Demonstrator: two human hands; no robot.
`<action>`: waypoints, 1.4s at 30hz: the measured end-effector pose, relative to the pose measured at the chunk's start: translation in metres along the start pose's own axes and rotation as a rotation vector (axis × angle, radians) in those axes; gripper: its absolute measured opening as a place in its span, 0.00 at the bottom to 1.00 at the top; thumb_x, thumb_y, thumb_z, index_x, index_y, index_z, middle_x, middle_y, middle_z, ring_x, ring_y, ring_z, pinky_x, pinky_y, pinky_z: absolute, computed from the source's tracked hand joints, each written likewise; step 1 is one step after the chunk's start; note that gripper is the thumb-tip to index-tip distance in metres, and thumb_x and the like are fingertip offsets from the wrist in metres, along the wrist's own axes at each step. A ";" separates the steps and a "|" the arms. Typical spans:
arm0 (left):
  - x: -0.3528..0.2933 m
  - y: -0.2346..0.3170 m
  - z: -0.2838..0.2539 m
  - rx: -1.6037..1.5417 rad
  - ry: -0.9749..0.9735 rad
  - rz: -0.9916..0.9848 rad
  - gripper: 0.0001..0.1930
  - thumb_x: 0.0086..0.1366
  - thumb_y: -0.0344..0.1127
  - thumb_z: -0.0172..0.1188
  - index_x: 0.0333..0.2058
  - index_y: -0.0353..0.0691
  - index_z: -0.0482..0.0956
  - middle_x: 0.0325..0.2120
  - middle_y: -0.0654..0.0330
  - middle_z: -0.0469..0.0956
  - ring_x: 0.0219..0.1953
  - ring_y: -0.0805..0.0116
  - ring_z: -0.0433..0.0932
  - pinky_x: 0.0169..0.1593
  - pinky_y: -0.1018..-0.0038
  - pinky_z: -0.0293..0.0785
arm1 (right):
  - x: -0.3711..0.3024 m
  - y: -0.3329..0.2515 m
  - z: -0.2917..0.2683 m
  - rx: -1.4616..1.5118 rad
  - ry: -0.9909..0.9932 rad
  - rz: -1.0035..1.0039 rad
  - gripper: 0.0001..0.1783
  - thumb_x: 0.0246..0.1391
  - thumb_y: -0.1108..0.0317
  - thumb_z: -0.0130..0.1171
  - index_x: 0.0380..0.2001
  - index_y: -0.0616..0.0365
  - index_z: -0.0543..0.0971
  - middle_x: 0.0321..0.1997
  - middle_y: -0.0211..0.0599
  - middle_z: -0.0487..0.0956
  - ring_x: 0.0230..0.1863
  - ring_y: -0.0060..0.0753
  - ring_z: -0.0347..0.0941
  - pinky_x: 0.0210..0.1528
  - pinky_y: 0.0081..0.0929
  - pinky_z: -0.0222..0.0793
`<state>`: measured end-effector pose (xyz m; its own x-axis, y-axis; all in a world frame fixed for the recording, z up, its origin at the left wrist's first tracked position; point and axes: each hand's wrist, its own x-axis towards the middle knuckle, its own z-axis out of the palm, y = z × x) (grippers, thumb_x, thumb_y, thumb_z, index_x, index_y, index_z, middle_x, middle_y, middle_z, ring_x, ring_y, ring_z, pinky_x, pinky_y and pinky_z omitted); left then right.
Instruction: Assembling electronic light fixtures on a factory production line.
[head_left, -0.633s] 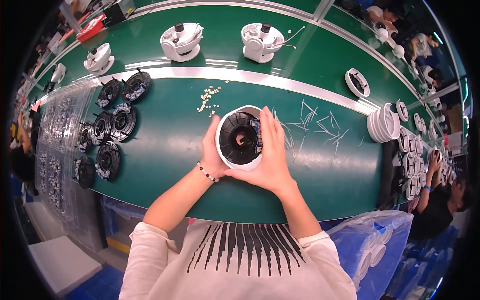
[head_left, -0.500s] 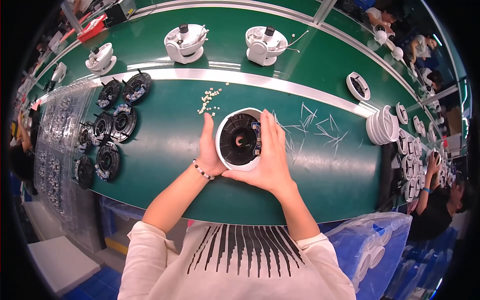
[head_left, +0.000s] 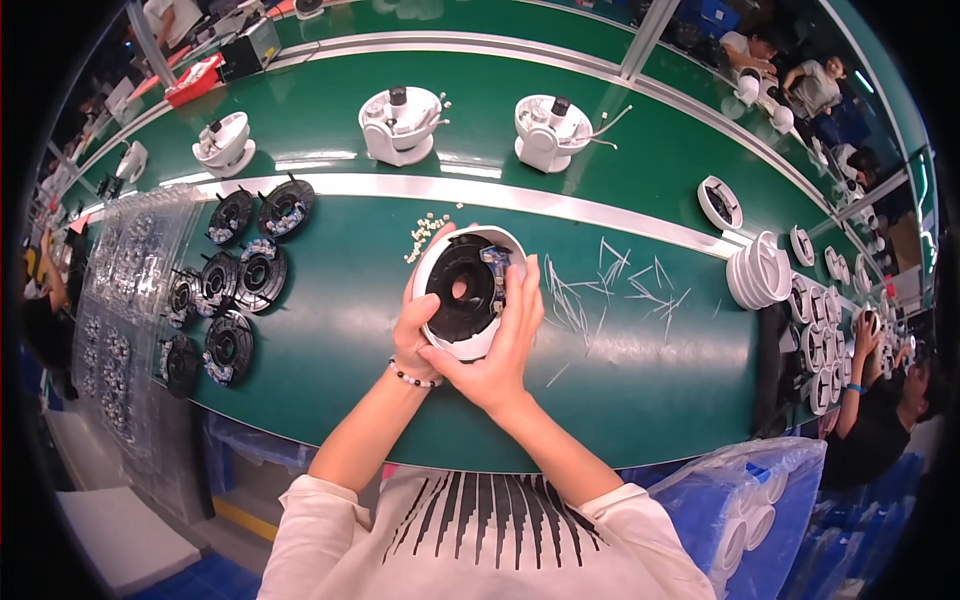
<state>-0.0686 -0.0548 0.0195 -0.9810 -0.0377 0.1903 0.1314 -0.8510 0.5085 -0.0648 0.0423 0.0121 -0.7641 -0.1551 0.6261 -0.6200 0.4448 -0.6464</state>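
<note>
Both hands hold a round white housing [head_left: 510,240] over the green table. Seated inside it is a black disc [head_left: 466,318] with a hole in its middle and a small blue circuit board [head_left: 494,262] along its right side. My left hand [head_left: 411,328] cups the housing from the left, its thumb on the rim and its other fingers mostly hidden behind. From the right, my right hand [head_left: 500,362] wraps the rim, fingertips reaching beside the board and thumb under the lower edge. Just behind the housing lie small cream-coloured pieces [head_left: 424,236].
Several black discs with circuit boards [head_left: 262,276] lie at left beside clear plastic trays [head_left: 125,330]. Thin white strips [head_left: 655,292] are scattered to the right. White rings [head_left: 757,272] are stacked at far right. White half-assembled units [head_left: 400,130] stand along the green surface behind. Other people work at right.
The housing has tilted and shifted slightly left in my hands. My left thumb has come onto its rim, and my right fingers have moved inward over it. The whole view has shifted.
</note>
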 end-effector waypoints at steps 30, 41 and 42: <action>0.007 -0.011 -0.036 0.125 0.272 -0.652 0.23 0.54 0.46 0.42 0.44 0.38 0.68 0.40 0.55 0.72 0.41 0.61 0.72 0.45 0.66 0.68 | 0.012 0.039 -0.073 0.140 -0.102 -0.442 0.19 0.29 0.76 0.63 0.32 0.61 0.74 0.35 0.37 0.75 0.38 0.40 0.70 0.44 0.36 0.66; 0.013 0.008 -0.052 0.483 0.281 -0.587 0.16 0.60 0.39 0.48 0.32 0.27 0.72 0.29 0.52 0.75 0.28 0.67 0.76 0.32 0.74 0.73 | 0.007 0.042 -0.071 0.229 -0.209 -0.462 0.19 0.27 0.77 0.63 0.31 0.61 0.74 0.35 0.36 0.75 0.41 0.40 0.70 0.50 0.40 0.64; 0.012 0.006 -0.050 0.459 0.254 -0.555 0.16 0.60 0.40 0.48 0.32 0.28 0.72 0.29 0.52 0.75 0.29 0.67 0.76 0.32 0.75 0.73 | 0.009 0.040 -0.073 0.213 -0.199 -0.463 0.18 0.28 0.77 0.63 0.31 0.61 0.74 0.35 0.36 0.75 0.40 0.40 0.70 0.50 0.40 0.63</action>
<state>-0.0871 -0.0870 -0.0172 -0.9158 0.1653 -0.3661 -0.3990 -0.4792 0.7817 -0.0832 0.1229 0.0239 -0.4090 -0.4656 0.7848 -0.9061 0.1048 -0.4100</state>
